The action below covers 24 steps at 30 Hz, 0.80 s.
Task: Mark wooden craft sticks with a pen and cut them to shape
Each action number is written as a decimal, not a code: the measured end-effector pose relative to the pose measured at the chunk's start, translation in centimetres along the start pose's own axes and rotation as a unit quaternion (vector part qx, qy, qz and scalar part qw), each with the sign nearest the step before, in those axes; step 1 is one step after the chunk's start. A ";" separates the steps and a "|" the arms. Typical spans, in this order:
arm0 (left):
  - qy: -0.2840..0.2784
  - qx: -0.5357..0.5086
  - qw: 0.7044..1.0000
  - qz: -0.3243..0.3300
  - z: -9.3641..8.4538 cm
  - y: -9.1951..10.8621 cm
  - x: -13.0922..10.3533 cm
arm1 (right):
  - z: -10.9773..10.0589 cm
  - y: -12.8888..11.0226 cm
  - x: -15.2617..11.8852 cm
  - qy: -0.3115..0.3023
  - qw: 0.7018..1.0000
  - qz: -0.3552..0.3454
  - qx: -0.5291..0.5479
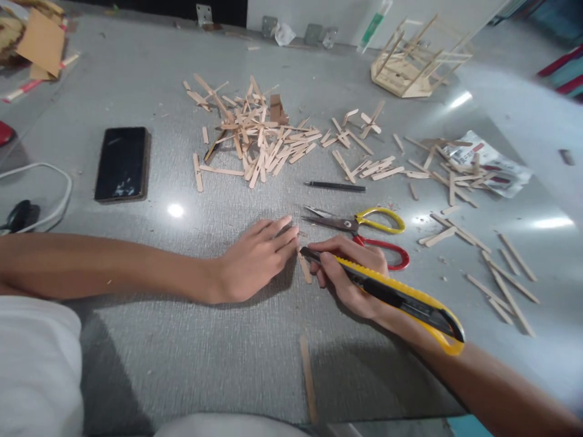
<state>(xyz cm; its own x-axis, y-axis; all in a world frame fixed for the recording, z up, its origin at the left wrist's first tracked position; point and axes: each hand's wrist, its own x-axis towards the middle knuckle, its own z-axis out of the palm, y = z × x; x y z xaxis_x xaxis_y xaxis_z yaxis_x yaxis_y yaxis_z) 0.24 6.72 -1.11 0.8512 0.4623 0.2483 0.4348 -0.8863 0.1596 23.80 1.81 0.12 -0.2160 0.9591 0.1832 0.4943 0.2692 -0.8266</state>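
I can't make out the upper end of the small wooden stick [305,271] at my left hand's [257,261] fingertips, nor whether they pinch it; that thumb is hidden. My right hand [353,276] is closed around the yellow utility knife [401,296], scissors [350,225] just beyond.

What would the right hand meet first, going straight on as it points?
Likely the left hand, just past the wooden stick at the tip of the yellow cutter; heights are hard to judge.
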 end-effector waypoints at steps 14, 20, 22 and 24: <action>-0.012 0.011 1.000 -0.003 0.3 0.1 0.1 | 0.0 -0.4 0.6 -0.006 0.996 -0.077 -0.044; -0.077 0.082 0.993 0.020 -0.3 0.3 0.6 | 0.0 -0.7 0.7 -0.009 0.996 -0.075 -0.049; -0.075 0.105 0.991 0.035 -0.2 0.3 0.6 | 0.0 -0.7 0.6 -0.011 0.996 -0.075 -0.049; -0.062 0.112 0.991 0.046 -0.1 0.3 0.6 | 0.1 -0.6 0.5 -0.012 0.996 -0.076 -0.049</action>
<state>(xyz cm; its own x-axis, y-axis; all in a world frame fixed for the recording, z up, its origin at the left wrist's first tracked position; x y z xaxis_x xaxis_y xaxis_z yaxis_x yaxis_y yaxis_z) 0.85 6.77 -0.83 0.9140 0.3839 0.1314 0.3956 -0.9151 -0.0781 23.27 2.13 0.68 -0.3138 0.9042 0.2897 0.5330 0.4203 -0.7344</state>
